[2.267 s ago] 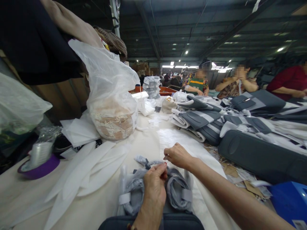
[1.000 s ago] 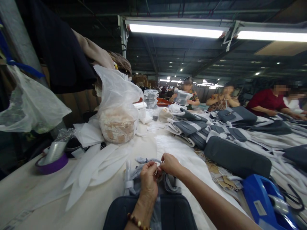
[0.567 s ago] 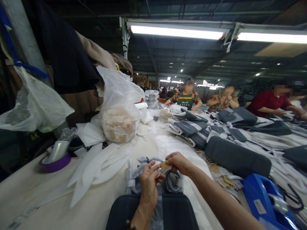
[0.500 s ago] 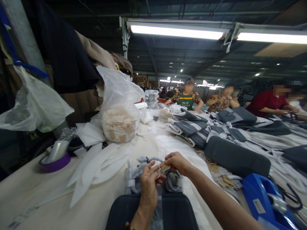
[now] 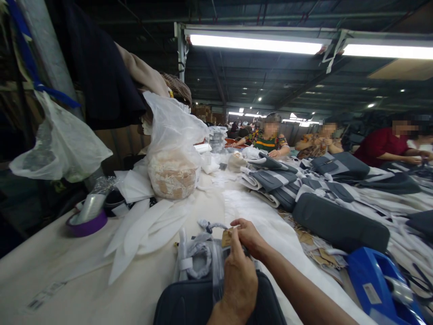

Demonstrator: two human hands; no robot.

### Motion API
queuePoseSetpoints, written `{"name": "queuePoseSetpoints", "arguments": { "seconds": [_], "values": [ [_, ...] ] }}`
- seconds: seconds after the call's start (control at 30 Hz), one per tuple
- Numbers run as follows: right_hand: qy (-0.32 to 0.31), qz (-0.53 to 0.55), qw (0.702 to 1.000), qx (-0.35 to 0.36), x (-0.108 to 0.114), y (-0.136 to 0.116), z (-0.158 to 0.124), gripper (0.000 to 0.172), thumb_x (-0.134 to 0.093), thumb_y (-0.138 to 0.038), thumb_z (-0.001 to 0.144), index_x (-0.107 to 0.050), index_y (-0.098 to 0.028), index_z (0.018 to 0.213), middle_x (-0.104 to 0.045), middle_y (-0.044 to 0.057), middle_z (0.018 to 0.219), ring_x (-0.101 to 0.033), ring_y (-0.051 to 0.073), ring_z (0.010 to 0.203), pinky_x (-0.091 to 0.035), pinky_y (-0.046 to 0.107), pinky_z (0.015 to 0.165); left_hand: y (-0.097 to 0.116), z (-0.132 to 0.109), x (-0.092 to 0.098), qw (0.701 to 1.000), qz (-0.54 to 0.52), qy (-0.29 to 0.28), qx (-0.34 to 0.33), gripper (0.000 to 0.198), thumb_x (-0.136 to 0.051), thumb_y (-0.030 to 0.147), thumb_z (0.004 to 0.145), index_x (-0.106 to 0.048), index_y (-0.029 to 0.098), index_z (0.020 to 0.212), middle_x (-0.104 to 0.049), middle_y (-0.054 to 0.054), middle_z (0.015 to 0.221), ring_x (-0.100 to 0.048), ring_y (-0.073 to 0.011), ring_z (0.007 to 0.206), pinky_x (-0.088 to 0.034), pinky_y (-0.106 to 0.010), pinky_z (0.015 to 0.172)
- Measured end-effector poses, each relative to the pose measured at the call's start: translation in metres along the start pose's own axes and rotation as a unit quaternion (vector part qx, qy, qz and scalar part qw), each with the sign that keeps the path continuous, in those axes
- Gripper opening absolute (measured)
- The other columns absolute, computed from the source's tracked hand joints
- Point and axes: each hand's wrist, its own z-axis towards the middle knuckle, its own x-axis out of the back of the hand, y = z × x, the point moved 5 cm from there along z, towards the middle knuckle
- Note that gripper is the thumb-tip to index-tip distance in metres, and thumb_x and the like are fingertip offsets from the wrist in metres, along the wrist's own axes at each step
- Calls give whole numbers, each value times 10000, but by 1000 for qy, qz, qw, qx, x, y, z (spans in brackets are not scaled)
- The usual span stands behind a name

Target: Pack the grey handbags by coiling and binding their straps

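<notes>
A dark grey bag (image 5: 184, 300) lies at the front of the table, with plastic-wrapped straps (image 5: 199, 259) bundled at its far end. A small brown paper hang tag (image 5: 227, 238) shows at the fingertips over those straps. My right hand (image 5: 251, 238) is closed, pinching the tag at its right edge. My left hand (image 5: 239, 276) is raised over the bag, its closed fingers meeting the right hand's fingers beside the tag. What the left fingers pinch is hidden behind them.
White foam pieces (image 5: 145, 230) and purple tape (image 5: 88, 224) lie left, below a plastic-wrapped bundle (image 5: 174, 176). On the right are a grey bag panel (image 5: 340, 222), loose brown tags (image 5: 321, 256) and a blue tape dispenser (image 5: 379, 280). Several co-workers (image 5: 270, 140) sit across the table.
My left hand has moved right and turned, its spread fingers now closed against the right hand. The tag has come down over the straps, its face showing. The camera view has shifted slightly left.
</notes>
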Motion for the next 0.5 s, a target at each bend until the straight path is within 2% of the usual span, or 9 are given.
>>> {"name": "queuePoseSetpoints", "arguments": {
  "seconds": [0.03, 0.1, 0.17, 0.27, 0.37, 0.43, 0.5],
  "values": [
    [-14, 5, 1000, -12, 1, 0, 1, 172, -537, -21, 734, -517, -137, 859, -532, -72, 514, -527, 93, 445, -420, 211, 473, 4, -2, -6, 995, 98, -18, -31, 692, -349, -41, 685, -235, -55, 1368, -324, -311, 1392, -324, -331, 1309, -366, -450, 1022],
    [-40, 12, 999, -33, 2, 0, 1, 125, -564, -58, 755, -531, -131, 851, -569, -56, 561, -549, 95, 466, -448, 226, 503, 10, -7, -14, 961, 258, -47, -89, 715, -354, -62, 668, -213, -91, 1369, -248, -342, 1405, -267, -378, 1319, -366, -475, 1014],
    [-54, 14, 997, -44, 4, -1, 1, 97, -570, -71, 762, -539, -131, 831, -575, -56, 575, -541, 87, 460, -447, 222, 499, 19, -11, -13, 920, 352, -50, -163, 665, -367, -56, 685, -291, -85, 1345, -326, -337, 1372, -371, -383, 1267, -432, -439, 960],
    [-54, 10, 998, -40, 3, -1, 0, 91, -532, -52, 759, -544, -133, 797, -536, -70, 522, -489, 68, 418, -397, 188, 453, 30, -7, 10, 879, 413, 13, -239, 567, -397, -24, 733, -429, 18, 1297, -534, -227, 1257, -557, -308, 1090, -489, -395, 857],
    [-51, -5, 998, -28, 1, -3, -4, 128, -527, -34, 688, -549, -132, 768, -485, -74, 442, -421, 61, 359, -312, 174, 391, 26, 10, 35, 855, 455, 73, -239, 368, -479, 45, 756, -585, 104, 1104, -649, -129, 1046, -590, -285, 928, -478, -413, 726],
    [-53, -22, 998, -21, 1, -6, -7, 169, -532, -40, 637, -551, -130, 779, -493, -60, 427, -414, 69, 347, -278, 181, 373, 17, 22, 40, 841, 474, 67, -253, 202, -505, 54, 755, -638, 142, 880, -670, -74, 820, -596, -263, 796, -440, -395, 659],
    [-51, -41, 998, -5, 5, -10, -7, 208, -524, -63, 633, -549, -130, 828, -534, -38, 470, -447, 80, 375, -296, 187, 389, 6, 29, 39, 829, 480, 59, -280, 180, -498, 39, 769, -626, 163, 746, -637, -39, 655, -581, -238, 694, -404, -380, 651]
  ]
}}
